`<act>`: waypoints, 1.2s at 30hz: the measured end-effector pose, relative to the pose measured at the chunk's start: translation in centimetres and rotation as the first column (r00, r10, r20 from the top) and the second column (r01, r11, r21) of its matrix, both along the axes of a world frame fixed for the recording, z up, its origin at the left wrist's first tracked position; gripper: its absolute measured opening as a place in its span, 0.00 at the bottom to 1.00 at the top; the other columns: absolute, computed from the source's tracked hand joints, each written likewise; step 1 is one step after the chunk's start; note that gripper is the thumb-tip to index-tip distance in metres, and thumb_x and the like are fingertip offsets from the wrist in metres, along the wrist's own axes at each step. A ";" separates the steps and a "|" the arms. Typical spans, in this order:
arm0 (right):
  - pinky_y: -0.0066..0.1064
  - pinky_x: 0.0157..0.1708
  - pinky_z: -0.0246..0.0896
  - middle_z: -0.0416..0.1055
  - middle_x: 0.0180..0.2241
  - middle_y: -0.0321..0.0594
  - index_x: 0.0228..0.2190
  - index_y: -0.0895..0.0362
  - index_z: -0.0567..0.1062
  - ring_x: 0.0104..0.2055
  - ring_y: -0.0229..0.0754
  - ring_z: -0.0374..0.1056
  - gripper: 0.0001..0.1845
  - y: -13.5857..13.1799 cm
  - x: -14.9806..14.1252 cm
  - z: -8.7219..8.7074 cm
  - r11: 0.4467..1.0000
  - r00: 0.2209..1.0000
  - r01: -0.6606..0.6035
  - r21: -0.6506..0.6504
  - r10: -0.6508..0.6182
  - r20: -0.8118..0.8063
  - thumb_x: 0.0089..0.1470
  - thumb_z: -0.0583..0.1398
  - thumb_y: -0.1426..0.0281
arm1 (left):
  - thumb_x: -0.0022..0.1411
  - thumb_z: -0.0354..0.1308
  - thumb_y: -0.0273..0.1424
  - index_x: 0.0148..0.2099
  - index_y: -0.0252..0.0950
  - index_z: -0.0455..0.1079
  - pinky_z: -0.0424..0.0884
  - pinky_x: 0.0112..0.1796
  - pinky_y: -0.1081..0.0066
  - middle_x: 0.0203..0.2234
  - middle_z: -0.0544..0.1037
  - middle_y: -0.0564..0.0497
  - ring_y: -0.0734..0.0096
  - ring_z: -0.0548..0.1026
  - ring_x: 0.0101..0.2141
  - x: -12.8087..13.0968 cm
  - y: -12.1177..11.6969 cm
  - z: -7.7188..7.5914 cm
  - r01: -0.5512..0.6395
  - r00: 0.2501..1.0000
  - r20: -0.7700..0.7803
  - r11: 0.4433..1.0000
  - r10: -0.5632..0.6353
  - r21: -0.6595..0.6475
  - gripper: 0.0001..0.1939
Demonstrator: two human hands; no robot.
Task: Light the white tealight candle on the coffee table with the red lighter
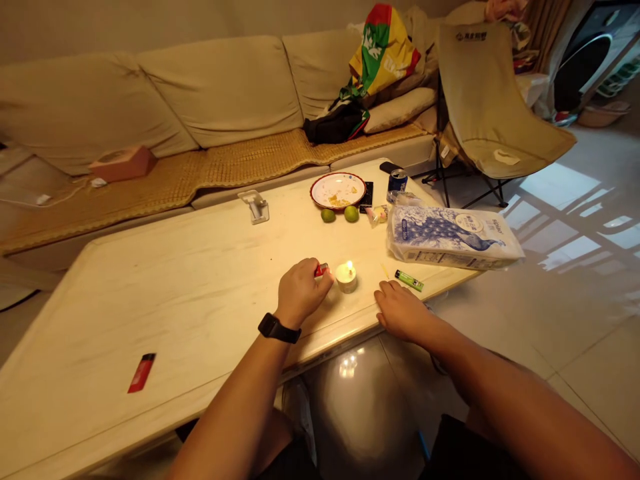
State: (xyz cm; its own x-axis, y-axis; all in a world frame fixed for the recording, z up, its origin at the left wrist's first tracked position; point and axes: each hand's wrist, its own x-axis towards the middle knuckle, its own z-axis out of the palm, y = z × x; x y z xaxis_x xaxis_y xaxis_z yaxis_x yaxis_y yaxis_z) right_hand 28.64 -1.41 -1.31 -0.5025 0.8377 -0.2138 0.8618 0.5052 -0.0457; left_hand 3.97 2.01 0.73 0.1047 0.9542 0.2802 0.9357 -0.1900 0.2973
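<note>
My left hand is closed around a red lighter, whose tip pokes out toward a small white candle. The candle stands on the pale table and burns with a small flame. My right hand rests palm down near the table's front edge, fingers flat and together, holding nothing. A green lighter lies just beyond its fingertips. A black watch sits on my left wrist.
Another red lighter lies at the front left. At the back are a plate, two limes, a can and a tissue pack. Behind stand a sofa and a folding chair.
</note>
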 end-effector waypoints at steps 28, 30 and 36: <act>0.43 0.54 0.56 0.67 0.52 0.60 0.50 0.65 0.73 0.56 0.58 0.60 0.19 0.0 -0.1 0.2 1.000 1.000 0.002 -0.009 -0.002 0.003 0.60 0.59 0.67 | 0.66 0.50 0.40 0.34 0.38 0.68 0.61 0.34 0.63 0.32 0.77 0.46 0.61 0.73 0.35 3.0 0.4 0.0 0.084 0.985 -0.151 0.996 -0.086 -0.021 0.13; 0.43 0.54 0.56 0.67 0.52 0.60 0.50 0.64 0.73 0.56 0.58 0.60 0.19 0.0 -0.2 0.3 1.000 1.000 0.002 -0.017 -0.002 0.008 0.60 0.59 0.67 | 0.67 0.50 0.40 0.34 0.38 0.68 0.61 0.34 0.63 0.32 0.77 0.46 0.61 0.73 0.35 3.1 0.5 0.0 0.088 0.983 -0.160 0.996 -0.090 -0.023 0.13; 0.41 0.53 0.57 0.67 0.52 0.59 0.50 0.64 0.73 0.56 0.58 0.60 0.19 0.1 -0.1 0.0 1.000 1.000 0.000 -0.001 0.000 0.012 0.60 0.59 0.67 | 0.66 0.50 0.39 0.33 0.38 0.67 0.61 0.34 0.63 0.32 0.77 0.46 0.62 0.72 0.35 3.1 0.6 0.0 0.096 0.983 -0.153 0.995 -0.098 -0.021 0.12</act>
